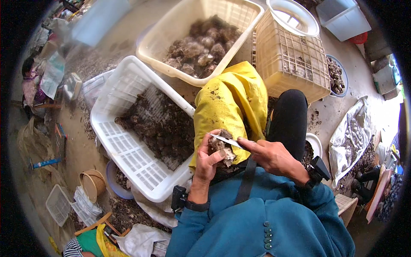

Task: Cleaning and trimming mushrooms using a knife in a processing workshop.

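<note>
Above my lap, my left hand [205, 161] is closed round a rough, dirt-covered lump [229, 159], brown on the outside with whitish patches. I cannot tell its exact kind. My right hand [276, 157] grips a knife whose thin pale blade [227, 140] lies across the top of the lump. The knife's handle is hidden within my fingers. Under both hands, a yellow cloth [229, 96] with dark specks of dirt covers my left leg. Close on the left, a white slotted basket [147, 182] holds a mass of dark brown clumps [160, 128].
Ahead, a cream tub [158, 64] contains more brown lumps [203, 45]. An upturned-looking beige crate [289, 58] bears a white basin [299, 19]. On the right are a blue-rimmed bowl [337, 75] of dark pieces and a white sack [351, 139]. Dark debris litters the floor. Another person's striped sleeve [73, 247] shows lower left.
</note>
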Tool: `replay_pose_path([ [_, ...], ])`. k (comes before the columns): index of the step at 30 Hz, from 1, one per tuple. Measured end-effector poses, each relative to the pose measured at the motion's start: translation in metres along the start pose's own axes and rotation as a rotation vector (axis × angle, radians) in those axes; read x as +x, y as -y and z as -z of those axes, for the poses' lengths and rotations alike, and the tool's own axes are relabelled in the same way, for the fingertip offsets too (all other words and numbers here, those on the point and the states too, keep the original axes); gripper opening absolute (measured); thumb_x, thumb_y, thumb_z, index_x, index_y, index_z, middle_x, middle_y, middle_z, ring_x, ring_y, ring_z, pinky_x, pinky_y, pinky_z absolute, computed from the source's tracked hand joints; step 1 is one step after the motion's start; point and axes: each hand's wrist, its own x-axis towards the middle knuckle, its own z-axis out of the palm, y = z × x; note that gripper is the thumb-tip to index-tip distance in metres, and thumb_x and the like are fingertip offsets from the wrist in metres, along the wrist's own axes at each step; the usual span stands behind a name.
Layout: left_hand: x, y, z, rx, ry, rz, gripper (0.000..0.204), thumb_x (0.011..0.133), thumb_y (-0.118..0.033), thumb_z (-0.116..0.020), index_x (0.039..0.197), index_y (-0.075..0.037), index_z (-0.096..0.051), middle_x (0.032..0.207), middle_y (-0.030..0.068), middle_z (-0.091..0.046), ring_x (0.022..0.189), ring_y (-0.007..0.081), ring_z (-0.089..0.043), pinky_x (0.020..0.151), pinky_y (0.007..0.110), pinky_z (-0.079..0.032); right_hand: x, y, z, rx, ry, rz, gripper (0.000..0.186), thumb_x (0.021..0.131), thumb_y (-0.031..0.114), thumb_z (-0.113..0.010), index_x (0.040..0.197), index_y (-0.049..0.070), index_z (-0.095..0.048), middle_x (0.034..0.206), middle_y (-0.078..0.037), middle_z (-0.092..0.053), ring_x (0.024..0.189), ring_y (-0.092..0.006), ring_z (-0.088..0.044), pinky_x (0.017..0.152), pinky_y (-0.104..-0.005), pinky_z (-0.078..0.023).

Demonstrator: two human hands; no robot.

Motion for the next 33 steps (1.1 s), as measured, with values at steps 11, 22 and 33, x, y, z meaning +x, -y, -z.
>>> replay_pose_path([
  [11,0.001,0.002,-0.002,0.094,-0.01,0.005,0.056,0.067,-0.01,-0.066,0.12,-0.004,-0.048,0.101,0.0062,-0.057,0.089,0.0139,-0.056,0.081,0.028,-0.047,0.028,0.005,-0.024,0.302,-0.11,0.0,0.059,0.082,0.005,-0.049,0.137,0.018,-0.033,0.103,-0.02,-0.058,0.096,-0.0302,-0.058,0.081,-0.0372,-0.046],
  [22,-0.001,0.0,-0.002,0.086,0.004,-0.024,0.054,0.067,-0.012,-0.065,0.118,-0.003,-0.049,0.103,0.006,-0.057,0.092,0.0143,-0.055,0.083,0.027,-0.045,0.003,-0.008,-0.002,-0.024,-0.009,0.036,0.068,0.075,0.005,-0.054,0.136,0.031,-0.035,0.072,-0.012,-0.052,0.064,-0.0296,-0.056,0.058,-0.0367,-0.046],
  [33,0.0,0.003,-0.002,0.2,0.024,-0.037,0.054,0.068,-0.009,-0.066,0.119,-0.002,-0.048,0.104,0.0045,-0.056,0.093,0.0129,-0.053,0.084,0.027,-0.044,0.008,-0.003,-0.007,0.039,-0.003,0.002,0.07,0.076,0.008,-0.054,0.138,0.029,-0.028,0.076,-0.013,-0.054,0.066,-0.0316,-0.058,0.059,-0.0396,-0.046],
])
